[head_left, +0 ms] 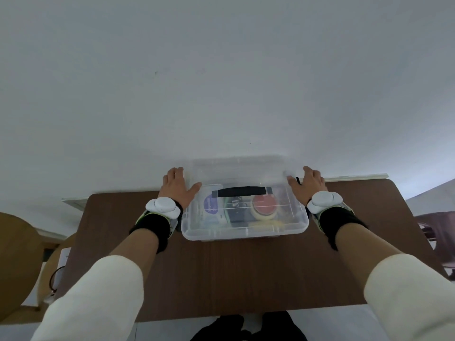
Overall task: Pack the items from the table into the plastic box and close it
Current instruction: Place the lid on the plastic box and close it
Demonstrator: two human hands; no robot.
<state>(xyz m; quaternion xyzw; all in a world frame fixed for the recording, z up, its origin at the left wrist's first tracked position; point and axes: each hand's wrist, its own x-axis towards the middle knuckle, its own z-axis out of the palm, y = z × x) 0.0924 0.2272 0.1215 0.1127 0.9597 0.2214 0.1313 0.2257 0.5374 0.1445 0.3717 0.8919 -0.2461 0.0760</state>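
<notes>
You have one clear plastic box (pixel 246 225) sitting on the brown table (pixel 221 271), toward its far edge by the wall, with its one clear lid (pixel 236 168) on top and one black handle (pixel 242 192) showing. Your two hands flank it: your left hand (pixel 177 187) lies flat with fingers spread against the box's left end, and your right hand (pixel 309 187) lies likewise against the right end, neither clenched. Through the plastic you can see one red round item (pixel 264 205) among several packed things too blurred to count.
</notes>
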